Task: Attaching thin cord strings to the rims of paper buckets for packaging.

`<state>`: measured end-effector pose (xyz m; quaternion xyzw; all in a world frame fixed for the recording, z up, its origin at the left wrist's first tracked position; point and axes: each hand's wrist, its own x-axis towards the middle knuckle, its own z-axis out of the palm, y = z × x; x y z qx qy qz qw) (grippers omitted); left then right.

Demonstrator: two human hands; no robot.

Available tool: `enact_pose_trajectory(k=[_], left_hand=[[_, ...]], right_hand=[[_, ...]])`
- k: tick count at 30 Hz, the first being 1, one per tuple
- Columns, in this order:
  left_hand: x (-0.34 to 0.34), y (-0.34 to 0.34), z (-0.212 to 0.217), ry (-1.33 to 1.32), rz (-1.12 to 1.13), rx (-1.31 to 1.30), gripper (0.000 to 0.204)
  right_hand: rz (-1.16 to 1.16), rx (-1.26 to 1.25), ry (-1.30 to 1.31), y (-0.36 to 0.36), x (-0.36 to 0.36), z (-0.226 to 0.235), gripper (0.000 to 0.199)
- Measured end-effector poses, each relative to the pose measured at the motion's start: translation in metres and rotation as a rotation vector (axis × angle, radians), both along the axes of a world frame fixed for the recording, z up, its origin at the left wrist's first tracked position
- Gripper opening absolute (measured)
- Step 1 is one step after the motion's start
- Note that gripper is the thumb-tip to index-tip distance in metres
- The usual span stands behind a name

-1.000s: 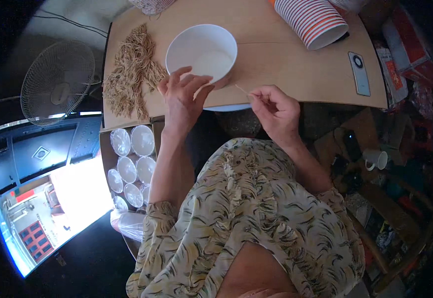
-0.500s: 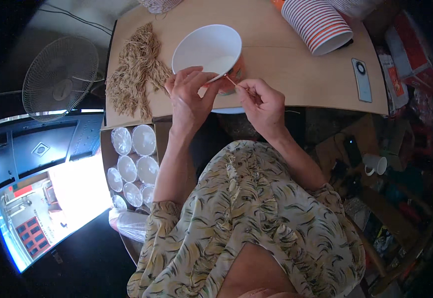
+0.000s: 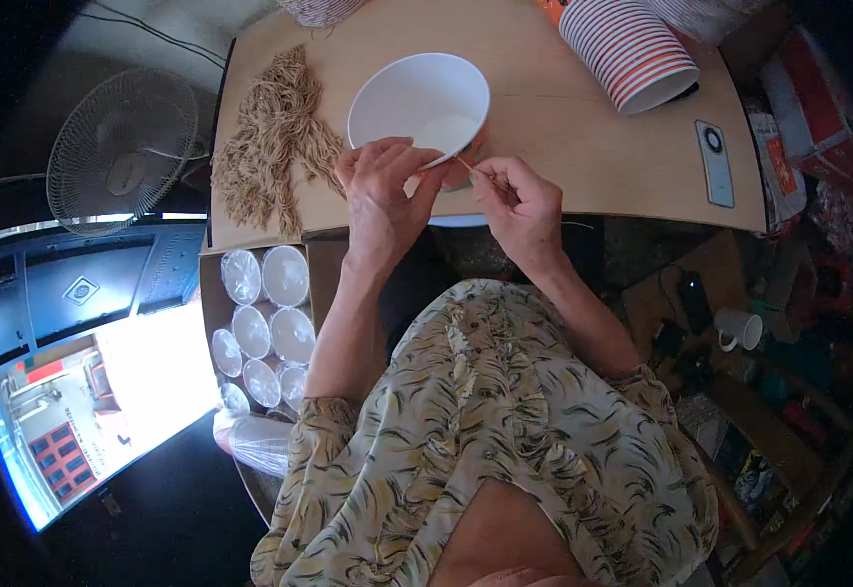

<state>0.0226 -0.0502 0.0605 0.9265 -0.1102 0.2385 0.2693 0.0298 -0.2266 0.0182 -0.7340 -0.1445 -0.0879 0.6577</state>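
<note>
A white-lined paper bucket (image 3: 417, 93) with an orange patterned outside stands tilted at the table's near edge, its mouth facing me. My left hand (image 3: 385, 191) holds the bucket's near rim, fingers bent over the edge and thumb at the outside. Just right of it, my right hand (image 3: 522, 201) pinches a thin tan cord (image 3: 467, 164) between thumb and forefinger, close to the rim. Where the cord meets the bucket is too small to make out. Left of the bucket lies a loose heap of tan twisted cords (image 3: 280, 142).
On the table (image 3: 603, 171), a stack of striped paper buckets (image 3: 632, 64) lies at the back right, with a phone (image 3: 715, 166) near the right edge. Below the left edge, a carton holds several plastic-wrapped cup stacks (image 3: 288, 276). A fan (image 3: 118, 147) stands far left; a white mug (image 3: 740, 330) sits low right.
The bucket and both hands have shifted slightly right in view. My right hand has come closer to my left, and less cord shows between its fingers and the rim.
</note>
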Motion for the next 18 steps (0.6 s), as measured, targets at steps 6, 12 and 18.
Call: enact_pose_trajectory(k=[6,12,18], left_hand=[[-0.006,-0.011,-0.002,0.008,-0.007,0.061,0.011],[-0.013,-0.026,-0.006,0.044,-0.008,0.047,0.015],[-0.011,-0.034,-0.008,0.065,0.028,-0.031,0.016]], right_hand=[[-0.037,-0.039,0.003,0.0,0.001,-0.01,0.006],[-0.029,0.024,0.071,-0.006,-0.002,-0.017,0.005],[-0.007,0.044,0.058,-0.013,0.0,-0.022,0.008]])
